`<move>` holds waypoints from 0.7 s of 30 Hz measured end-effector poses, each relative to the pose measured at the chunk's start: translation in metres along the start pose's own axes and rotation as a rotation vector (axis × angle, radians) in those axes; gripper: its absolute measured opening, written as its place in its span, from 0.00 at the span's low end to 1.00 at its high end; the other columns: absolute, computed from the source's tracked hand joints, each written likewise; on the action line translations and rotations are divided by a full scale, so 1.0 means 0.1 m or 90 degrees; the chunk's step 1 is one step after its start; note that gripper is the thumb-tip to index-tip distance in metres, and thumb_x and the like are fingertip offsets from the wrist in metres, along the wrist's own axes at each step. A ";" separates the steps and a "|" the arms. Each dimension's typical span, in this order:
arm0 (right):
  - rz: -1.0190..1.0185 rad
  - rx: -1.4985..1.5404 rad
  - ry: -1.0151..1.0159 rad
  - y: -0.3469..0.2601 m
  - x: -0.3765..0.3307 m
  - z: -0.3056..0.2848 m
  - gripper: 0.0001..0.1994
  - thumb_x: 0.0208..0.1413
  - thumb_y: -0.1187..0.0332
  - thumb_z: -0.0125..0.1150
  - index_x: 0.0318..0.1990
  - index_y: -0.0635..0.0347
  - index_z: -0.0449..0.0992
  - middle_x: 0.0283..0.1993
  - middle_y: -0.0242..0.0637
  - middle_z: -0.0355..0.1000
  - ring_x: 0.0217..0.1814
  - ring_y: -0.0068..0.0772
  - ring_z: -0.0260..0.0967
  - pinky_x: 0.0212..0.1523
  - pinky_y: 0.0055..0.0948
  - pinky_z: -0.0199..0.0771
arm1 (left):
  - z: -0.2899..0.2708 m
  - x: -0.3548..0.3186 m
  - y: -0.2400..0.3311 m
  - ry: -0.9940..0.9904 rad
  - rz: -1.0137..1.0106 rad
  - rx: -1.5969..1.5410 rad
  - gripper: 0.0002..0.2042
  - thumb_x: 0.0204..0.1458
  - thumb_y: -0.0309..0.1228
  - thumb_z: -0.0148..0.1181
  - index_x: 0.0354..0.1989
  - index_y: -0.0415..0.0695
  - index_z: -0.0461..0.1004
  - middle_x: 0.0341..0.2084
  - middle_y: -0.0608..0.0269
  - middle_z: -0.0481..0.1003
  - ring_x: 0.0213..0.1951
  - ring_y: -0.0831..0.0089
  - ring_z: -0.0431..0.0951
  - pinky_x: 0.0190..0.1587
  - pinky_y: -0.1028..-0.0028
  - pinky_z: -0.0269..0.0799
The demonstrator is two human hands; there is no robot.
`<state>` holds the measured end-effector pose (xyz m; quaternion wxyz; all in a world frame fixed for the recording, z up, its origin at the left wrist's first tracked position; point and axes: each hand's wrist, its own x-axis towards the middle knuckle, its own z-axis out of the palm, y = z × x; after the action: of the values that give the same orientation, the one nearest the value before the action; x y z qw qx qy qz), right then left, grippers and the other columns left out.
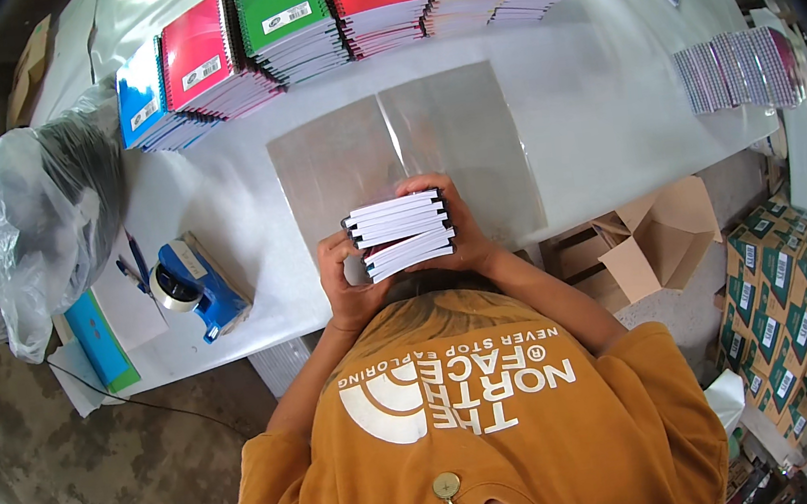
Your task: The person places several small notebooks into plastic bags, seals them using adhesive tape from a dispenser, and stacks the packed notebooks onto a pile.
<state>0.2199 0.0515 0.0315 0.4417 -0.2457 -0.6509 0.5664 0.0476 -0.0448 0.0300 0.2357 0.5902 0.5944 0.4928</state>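
Both hands hold a stack of spiral notebooks [403,230] near the table's front edge, their white page edges facing up. My left hand [344,277] is closed round the left side of the stack. Around the right side, my right hand [460,220] grips with its fingers over the far corner. A gap shows between the lower notebooks of the stack. Beneath and beyond lies a clear plastic sheet [453,125], flat on the table. The notebooks' covers are mostly hidden.
Stacks of coloured spiral notebooks [285,10] line the far side. At left are a bulky plastic bag [36,211], a blue tape dispenser [201,287] and scissors [135,265]. Small patterned notebooks [734,72] sit at right. An open cardboard box [660,246] stands below the table's right edge.
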 end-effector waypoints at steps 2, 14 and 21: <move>0.010 -0.001 0.002 -0.04 0.00 0.01 0.47 0.25 0.57 0.82 0.55 0.58 0.58 0.51 0.39 0.64 0.52 0.31 0.65 0.51 0.29 0.67 | 0.00 0.00 0.02 -0.027 -0.042 0.026 0.23 0.31 0.22 0.71 0.39 0.43 0.68 0.44 0.53 0.63 0.48 0.61 0.66 0.51 0.67 0.64; 0.164 0.203 -0.090 -0.21 0.06 -0.29 0.61 0.13 0.50 0.83 0.62 0.60 0.54 0.61 0.38 0.57 0.63 0.34 0.55 0.63 0.32 0.54 | -0.91 0.88 0.82 -0.262 0.033 0.082 0.19 0.26 0.21 0.65 0.34 0.48 0.77 0.31 0.65 0.78 0.37 0.66 0.76 0.44 0.69 0.64; 0.079 0.103 -0.132 -0.27 0.08 -0.27 0.58 0.17 0.53 0.83 0.62 0.60 0.54 0.58 0.39 0.59 0.60 0.35 0.58 0.61 0.32 0.58 | -0.46 0.64 0.70 -0.227 0.282 0.252 0.38 0.22 0.34 0.77 0.50 0.50 0.69 0.52 0.61 0.67 0.51 0.65 0.67 0.49 0.65 0.63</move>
<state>0.2440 0.0654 0.0592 0.3548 -0.1889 -0.6288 0.6656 0.0288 -0.0115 0.1284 0.1037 0.8162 0.4852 0.2962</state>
